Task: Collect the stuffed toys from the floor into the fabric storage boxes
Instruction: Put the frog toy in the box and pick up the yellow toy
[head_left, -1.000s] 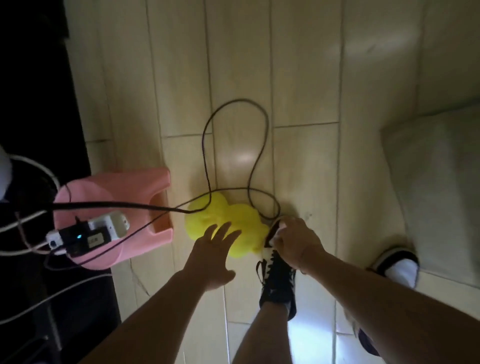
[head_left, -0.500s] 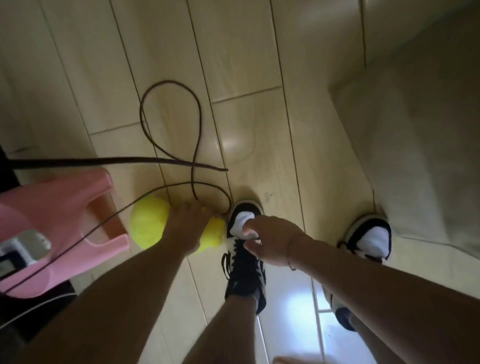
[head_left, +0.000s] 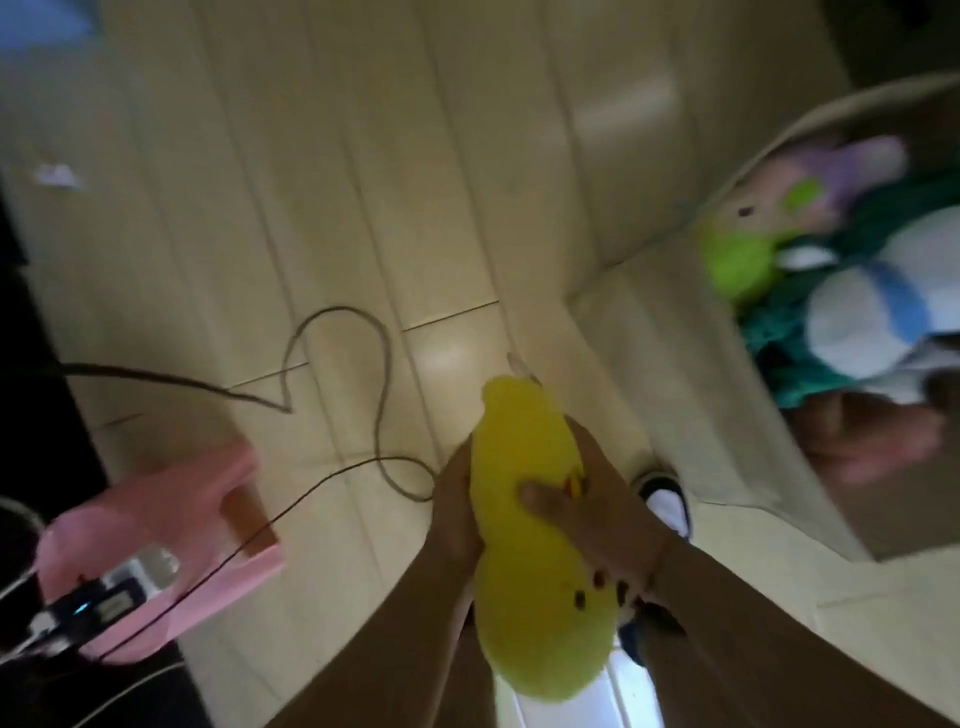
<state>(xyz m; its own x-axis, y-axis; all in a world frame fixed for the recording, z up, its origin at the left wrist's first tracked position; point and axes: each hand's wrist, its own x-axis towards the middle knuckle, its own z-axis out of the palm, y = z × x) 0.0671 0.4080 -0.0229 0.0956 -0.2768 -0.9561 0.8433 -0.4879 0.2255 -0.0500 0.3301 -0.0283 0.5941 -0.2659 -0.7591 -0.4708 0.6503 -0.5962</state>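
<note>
Both forearms are bare — no sleeves in view. The right hand has a thin band at its wrist. Just beyond that hand, a black-and-white sneaker with a white sock — blurred.

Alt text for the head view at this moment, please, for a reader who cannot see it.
Both hands, left hand and right hand, hold a yellow stuffed toy above a pale wooden floor. To the right, a beige fabric storage box already holds several plush toys; a pink stool and a looping dark cable lie left.
</note>
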